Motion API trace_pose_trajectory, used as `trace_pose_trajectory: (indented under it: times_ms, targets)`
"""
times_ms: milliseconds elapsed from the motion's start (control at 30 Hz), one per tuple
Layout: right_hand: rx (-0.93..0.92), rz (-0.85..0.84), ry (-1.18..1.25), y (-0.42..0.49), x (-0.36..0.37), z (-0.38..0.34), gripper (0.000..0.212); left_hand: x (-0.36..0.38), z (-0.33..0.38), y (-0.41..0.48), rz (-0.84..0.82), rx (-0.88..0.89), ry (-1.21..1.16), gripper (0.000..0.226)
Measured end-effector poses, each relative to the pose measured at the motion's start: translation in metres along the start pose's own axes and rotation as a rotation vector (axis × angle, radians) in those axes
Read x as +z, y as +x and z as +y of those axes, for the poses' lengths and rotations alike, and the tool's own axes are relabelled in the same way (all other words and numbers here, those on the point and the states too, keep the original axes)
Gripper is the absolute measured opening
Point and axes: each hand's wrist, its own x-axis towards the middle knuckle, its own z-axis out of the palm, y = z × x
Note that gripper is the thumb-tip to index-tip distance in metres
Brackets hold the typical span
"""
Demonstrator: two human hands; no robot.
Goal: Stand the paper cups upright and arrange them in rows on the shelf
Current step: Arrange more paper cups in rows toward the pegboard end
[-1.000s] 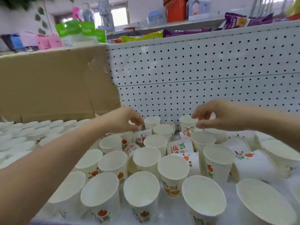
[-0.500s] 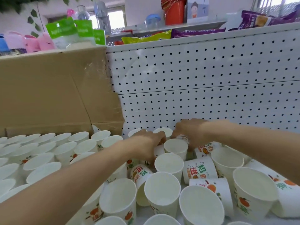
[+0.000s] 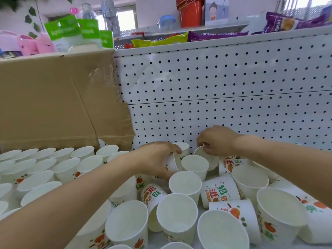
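Note:
White paper cups with orange fruit prints crowd the shelf. Rows of upright cups [image 3: 61,164] stand at the left. In the middle and right, upright cups [image 3: 185,186] mix with cups lying on their sides [image 3: 220,193]. My left hand [image 3: 156,160] grips a tilted cup [image 3: 173,163] at the back, fingers curled over its rim. My right hand [image 3: 215,141] pinches the rim of another tilted cup [image 3: 209,159] close to the pegboard. An upright cup [image 3: 195,165] stands between the two held cups.
A white pegboard wall [image 3: 224,97] backs the shelf. A cardboard box [image 3: 53,105] stands at the back left, right behind the cup rows. Snack packets [image 3: 161,40] and an orange bucket [image 3: 190,13] sit on the higher shelf.
Both hands reached down to the back cups beside the pegboard and took hold of one each. The view shifted closer and lower over the cups.

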Motion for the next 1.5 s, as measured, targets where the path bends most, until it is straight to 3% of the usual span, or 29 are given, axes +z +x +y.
trace_pose_trajectory:
  times_ms: [100, 267, 367, 500, 633, 700, 800, 867, 933, 1100, 1333, 1500]
  targets:
    - [0.092, 0.059, 0.028, 0.002, 0.000, 0.009, 0.014, -0.006, 0.000, -0.004, 0.028, -0.035, -0.043, 0.082]
    - [0.311, 0.004, 0.123, 0.012, -0.003, 0.013, 0.013, -0.009, -0.004, -0.010, 0.057, -0.110, -0.133, 0.075]
    - [0.368, -0.021, 0.151, 0.014, -0.008, 0.006, 0.016, -0.007, -0.003, -0.012, 0.034, -0.148, -0.162, 0.071]
    - [0.391, -0.047, 0.077, 0.012, -0.007, -0.001, 0.005, -0.003, -0.002, -0.012, -0.017, -0.169, -0.115, 0.078]
    - [0.339, 0.009, -0.006, 0.008, -0.008, -0.003, 0.015, -0.006, -0.001, -0.015, -0.019, -0.166, -0.079, 0.077]
    - [0.270, 0.011, 0.104, 0.004, -0.012, -0.003, 0.021, -0.009, 0.001, -0.018, -0.011, -0.157, -0.073, 0.077]
    - [0.144, -0.146, 0.235, -0.009, -0.023, -0.008, 0.026, -0.013, 0.001, -0.022, -0.010, -0.150, -0.112, 0.070]
    - [0.088, -0.220, 0.107, -0.014, -0.024, -0.012, 0.023, -0.013, 0.001, -0.023, -0.018, -0.150, -0.136, 0.065]
    - [0.070, -0.169, -0.017, -0.014, -0.019, -0.016, 0.013, -0.011, 0.002, -0.023, -0.024, -0.153, -0.144, 0.061]
    - [0.104, -0.082, 0.033, -0.010, -0.017, -0.022, 0.006, -0.009, 0.002, -0.019, -0.003, -0.172, -0.131, 0.054]
    - [0.134, -0.114, 0.099, -0.014, -0.021, -0.023, 0.031, -0.012, 0.003, -0.027, 0.012, -0.163, -0.018, 0.029]
    - [0.051, 0.086, 0.163, -0.033, -0.037, -0.029, 0.029, -0.025, 0.009, -0.051, 0.124, -0.092, -0.013, 0.024]
